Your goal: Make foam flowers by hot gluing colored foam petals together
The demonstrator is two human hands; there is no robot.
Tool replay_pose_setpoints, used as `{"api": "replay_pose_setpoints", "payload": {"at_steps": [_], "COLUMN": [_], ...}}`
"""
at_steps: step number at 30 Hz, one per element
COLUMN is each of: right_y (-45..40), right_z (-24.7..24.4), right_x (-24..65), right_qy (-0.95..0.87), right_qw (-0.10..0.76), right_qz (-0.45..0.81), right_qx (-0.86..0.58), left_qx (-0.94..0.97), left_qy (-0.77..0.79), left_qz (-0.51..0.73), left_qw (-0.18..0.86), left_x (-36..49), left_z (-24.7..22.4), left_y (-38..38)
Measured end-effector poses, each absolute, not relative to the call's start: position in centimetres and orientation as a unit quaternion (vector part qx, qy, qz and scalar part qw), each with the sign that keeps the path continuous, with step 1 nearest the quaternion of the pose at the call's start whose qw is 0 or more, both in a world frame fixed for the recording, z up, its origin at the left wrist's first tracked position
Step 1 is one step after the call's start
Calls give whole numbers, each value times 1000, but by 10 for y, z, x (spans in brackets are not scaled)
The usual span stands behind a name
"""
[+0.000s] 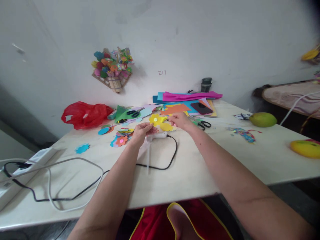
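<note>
Near the middle of the table, my left hand (145, 129) pinches the lower left edge of a yellow paper flower (155, 120) with a pale round centre. My right hand (178, 120) is closed just right of the flower, its fingertips together at a small yellow piece; exactly what they grip is too small to tell. Another yellow paper piece (166, 127) lies below, between the hands. A white glue gun (158, 135) with a black cord rests just under them. Left of my left hand is a pile of paper flowers (121, 140).
Red plastic bag (86, 115), black-handled scissors (135, 112) and a blue flower (82, 148) are on the left. Coloured sheets (190, 96), a phone (201, 108) and more scissors (204, 124) lie behind and right. Cables loop around a power strip (27, 170); a mango (263, 119) sits right.
</note>
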State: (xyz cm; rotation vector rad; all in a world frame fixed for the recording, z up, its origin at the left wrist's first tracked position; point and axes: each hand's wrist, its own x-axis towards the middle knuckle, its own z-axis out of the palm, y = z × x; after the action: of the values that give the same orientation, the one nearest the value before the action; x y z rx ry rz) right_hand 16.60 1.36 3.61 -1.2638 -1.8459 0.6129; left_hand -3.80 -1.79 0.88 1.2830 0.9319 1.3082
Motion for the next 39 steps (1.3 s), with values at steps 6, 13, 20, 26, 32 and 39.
{"api": "replay_pose_setpoints", "payload": {"at_steps": [6,13,20,26,32,39], "right_y": [16,20,18,29,35,11], "right_z": [36,39,53,50,40,39], "right_x": [172,191,224,230,217,179], "right_qy": [-669,-706,-744,-727,-703,-712], "right_qw": [440,414,255,223,353,331], "right_qz": [341,381,212,127,202,494], "right_qx": [-493,-430,-580,-637,-583,-375], "left_qx": [521,519,519,520,520,556], "left_qy": [389,393,395,386,389,372], "left_qz": [551,551,555,552,542,505], "left_qw": [523,523,515,525,534,545], "left_x": [-37,-37,-36,-36,-36,-34], "left_z": [11,11,11,9,11,11], "left_y": [-19,-19,-19,-16,-17,-21]}}
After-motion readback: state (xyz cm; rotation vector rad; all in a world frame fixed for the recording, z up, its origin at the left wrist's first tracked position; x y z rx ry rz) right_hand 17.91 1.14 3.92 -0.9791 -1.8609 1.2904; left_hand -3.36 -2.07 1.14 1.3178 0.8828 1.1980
